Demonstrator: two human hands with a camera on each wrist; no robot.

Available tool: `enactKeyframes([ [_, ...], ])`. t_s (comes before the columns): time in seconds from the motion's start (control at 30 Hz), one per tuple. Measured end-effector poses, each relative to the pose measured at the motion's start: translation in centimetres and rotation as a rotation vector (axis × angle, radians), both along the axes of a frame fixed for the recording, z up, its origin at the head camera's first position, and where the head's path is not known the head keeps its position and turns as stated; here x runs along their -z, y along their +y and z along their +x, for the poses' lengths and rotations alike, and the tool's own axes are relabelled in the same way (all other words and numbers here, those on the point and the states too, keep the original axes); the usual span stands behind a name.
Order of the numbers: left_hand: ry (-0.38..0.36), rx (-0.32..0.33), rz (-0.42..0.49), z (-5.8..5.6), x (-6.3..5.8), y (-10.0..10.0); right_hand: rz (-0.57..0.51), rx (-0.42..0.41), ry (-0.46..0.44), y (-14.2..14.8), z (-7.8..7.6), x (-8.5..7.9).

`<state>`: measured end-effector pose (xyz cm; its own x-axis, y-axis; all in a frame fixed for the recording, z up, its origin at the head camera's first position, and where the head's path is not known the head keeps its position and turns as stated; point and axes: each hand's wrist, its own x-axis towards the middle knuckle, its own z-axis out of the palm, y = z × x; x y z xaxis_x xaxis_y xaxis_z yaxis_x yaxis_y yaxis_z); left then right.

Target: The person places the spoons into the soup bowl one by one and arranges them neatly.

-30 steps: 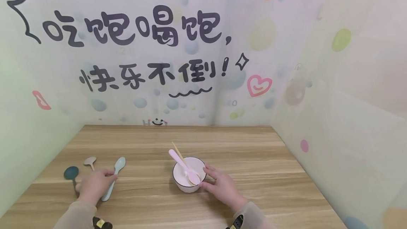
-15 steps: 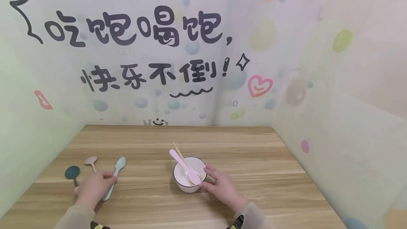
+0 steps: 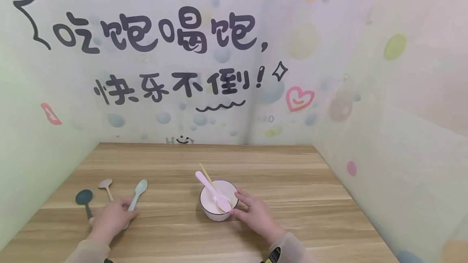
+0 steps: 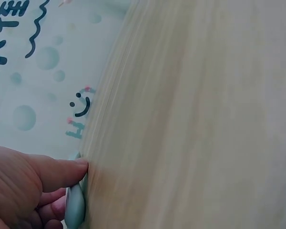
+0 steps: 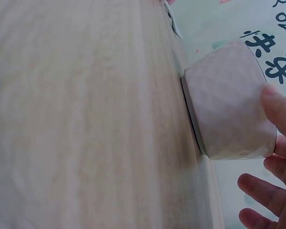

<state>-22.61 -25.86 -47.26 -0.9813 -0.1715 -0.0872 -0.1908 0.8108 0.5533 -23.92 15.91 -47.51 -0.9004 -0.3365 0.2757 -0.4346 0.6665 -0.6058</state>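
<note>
In the head view my left hand (image 3: 112, 219) pinches the handle of a light blue spoon (image 3: 140, 188). Thumb and spoon handle (image 4: 75, 207) show at the lower left of the left wrist view. My right hand (image 3: 257, 216) holds the right side of a white, dark-rimmed bowl (image 3: 208, 202), thumb and index finger at its rim. From the right wrist view, the bowl (image 5: 229, 105) stands upright with a faceted outer wall; the lower fingers hang off it. A pink spoon (image 3: 204, 182) and a thin tan stick (image 3: 204, 169) lean in the bowl.
Left of my left hand lie a dark teal round-headed spoon (image 3: 84, 197) and a beige one (image 3: 105, 184), their handles partly hidden by the hand. The wood-grain table (image 3: 274, 165) meets a printed back wall (image 3: 175, 125) and side walls.
My left hand and the light blue spoon have shifted slightly right, and the thumb now covers more of its lower handle. The right hand and bowl stay in place.
</note>
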Motion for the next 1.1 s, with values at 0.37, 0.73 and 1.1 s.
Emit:
enactKeyframes([
  [0.37,0.045,0.017,0.014,0.05,0.19,0.19,0.003,-0.012,0.027,0.01,-0.05,0.05],
  [0.73,0.055,-0.024,0.036,-0.18,0.60,0.02,-0.006,-0.003,0.019,0.01,-0.09,0.16],
  [1.1,0.055,-0.048,0.052,0.10,0.48,0.14,-0.022,-0.004,-0.010,0.10,-0.10,0.25],
])
